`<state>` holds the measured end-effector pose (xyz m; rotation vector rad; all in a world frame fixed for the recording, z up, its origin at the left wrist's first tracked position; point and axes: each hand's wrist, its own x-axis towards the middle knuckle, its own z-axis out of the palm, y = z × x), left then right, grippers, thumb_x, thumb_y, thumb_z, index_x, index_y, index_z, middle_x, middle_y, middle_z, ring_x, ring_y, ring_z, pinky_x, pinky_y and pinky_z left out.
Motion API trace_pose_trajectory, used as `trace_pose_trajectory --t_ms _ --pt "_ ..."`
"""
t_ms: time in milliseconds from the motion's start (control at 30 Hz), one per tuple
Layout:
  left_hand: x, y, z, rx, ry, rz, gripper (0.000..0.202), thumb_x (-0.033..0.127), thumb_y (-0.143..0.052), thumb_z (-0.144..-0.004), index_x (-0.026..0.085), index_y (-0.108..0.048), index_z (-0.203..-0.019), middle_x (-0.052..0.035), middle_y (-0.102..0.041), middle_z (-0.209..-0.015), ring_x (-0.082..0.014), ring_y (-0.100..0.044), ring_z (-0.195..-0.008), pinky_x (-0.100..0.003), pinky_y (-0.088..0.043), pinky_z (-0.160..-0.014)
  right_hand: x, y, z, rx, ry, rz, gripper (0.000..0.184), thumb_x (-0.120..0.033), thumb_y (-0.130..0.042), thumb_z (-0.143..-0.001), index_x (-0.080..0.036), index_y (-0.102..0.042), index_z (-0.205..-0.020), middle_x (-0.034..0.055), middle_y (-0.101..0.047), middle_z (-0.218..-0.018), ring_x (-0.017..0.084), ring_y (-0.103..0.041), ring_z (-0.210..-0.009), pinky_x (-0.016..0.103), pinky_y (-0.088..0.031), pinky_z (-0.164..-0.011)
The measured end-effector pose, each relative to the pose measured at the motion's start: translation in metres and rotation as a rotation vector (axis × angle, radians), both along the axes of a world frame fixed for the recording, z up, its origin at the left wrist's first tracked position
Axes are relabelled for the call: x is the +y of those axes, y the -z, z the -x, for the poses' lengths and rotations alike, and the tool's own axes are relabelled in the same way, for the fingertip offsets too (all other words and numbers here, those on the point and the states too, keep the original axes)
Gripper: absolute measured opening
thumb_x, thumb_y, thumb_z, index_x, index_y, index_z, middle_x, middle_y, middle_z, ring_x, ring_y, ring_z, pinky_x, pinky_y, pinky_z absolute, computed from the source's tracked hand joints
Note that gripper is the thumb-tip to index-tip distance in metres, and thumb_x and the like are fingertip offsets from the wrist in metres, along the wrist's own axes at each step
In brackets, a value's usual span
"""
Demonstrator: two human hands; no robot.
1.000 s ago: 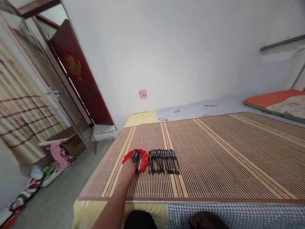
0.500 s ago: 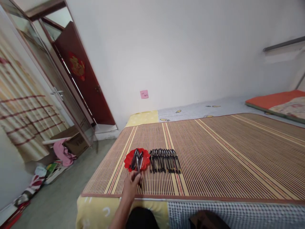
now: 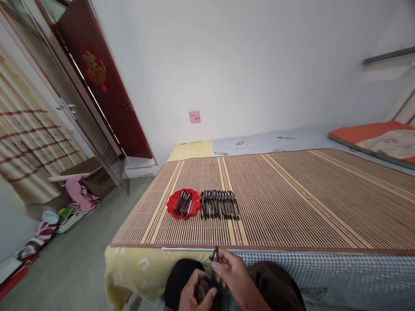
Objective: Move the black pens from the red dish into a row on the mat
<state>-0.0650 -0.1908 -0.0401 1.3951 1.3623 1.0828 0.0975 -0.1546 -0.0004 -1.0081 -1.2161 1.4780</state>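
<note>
My right hand (image 3: 231,270) pinches a dark pen (image 3: 215,254), its end pointing up, just past the front edge of the bed and above my lap. Close beside it on the left, my left hand (image 3: 197,291) has its fingers curled around something dark and blurred that I cannot make out. Several pens (image 3: 183,202) lie in a red scalloped plate (image 3: 170,208) on the striped mat. Right of the plate, several black-capped pens (image 3: 219,204) are laid side by side in a neat row.
The striped bamboo mat (image 3: 285,203) covers most of the bed. An orange folded quilt (image 3: 359,131) lies at the far right. A pink note (image 3: 195,116) is stuck on the wall. On the floor at left stand a cardboard box (image 3: 100,181) and a pink cloth (image 3: 79,194).
My left hand has drawn back from the red plate, where it held a pen, to my lap. My right hand has come into view with a pen. The view has tilted slightly down.
</note>
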Motion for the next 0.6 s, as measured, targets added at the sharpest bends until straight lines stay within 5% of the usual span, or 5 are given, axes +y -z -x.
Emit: trace_pose_trajectory --t_ms 200,400,500,600 --pt "-0.004 -0.013 0.003 0.096 0.266 0.050 0.032 0.052 -0.060 -0.085 0.020 -0.062 -0.087 0.0019 -0.051 -0.069 -0.0134 -0.044 -0.063 -0.023 -0.035 -0.059 0.001 -0.005 -0.011 0.017 0.048 -0.011 0.040 -0.055 -0.067 -0.081 -0.015 -0.063 -0.082 -0.0028 -0.054 -0.062 0.010 -0.050 -0.052 0.022 -0.037 -0.049" --pt "-0.008 -0.018 -0.002 -0.047 0.338 0.136 0.040 0.058 -0.056 -0.087 0.018 -0.059 -0.095 -0.0007 -0.057 -0.075 -0.0142 -0.047 -0.069 -0.024 -0.037 -0.064 0.018 -0.027 -0.052 0.382 0.387 0.123 0.039 -0.046 -0.078 -0.070 -0.017 -0.065 -0.092 0.0039 -0.065 -0.079 0.016 -0.060 -0.071 0.026 -0.048 -0.062" --pt "-0.008 -0.018 -0.006 -0.099 0.286 0.143 0.043 0.060 -0.059 -0.085 0.018 -0.057 -0.092 0.0020 -0.051 -0.071 -0.0127 -0.042 -0.066 -0.023 -0.035 -0.061 0.013 -0.028 -0.056 0.410 0.288 0.152 0.040 -0.044 -0.078 -0.069 -0.017 -0.064 -0.094 0.0051 -0.065 -0.082 0.016 -0.060 -0.068 0.026 -0.047 -0.056" --pt "-0.008 -0.018 -0.011 -0.072 0.167 0.077 0.044 0.061 -0.064 -0.079 0.018 -0.058 -0.084 0.0039 -0.045 -0.067 -0.0116 -0.038 -0.062 -0.022 -0.031 -0.058 0.004 -0.016 -0.043 0.176 0.123 0.119 0.038 -0.052 -0.071 -0.076 -0.017 -0.062 -0.087 -0.0048 -0.051 -0.055 0.009 -0.042 -0.044 0.021 -0.031 -0.042"
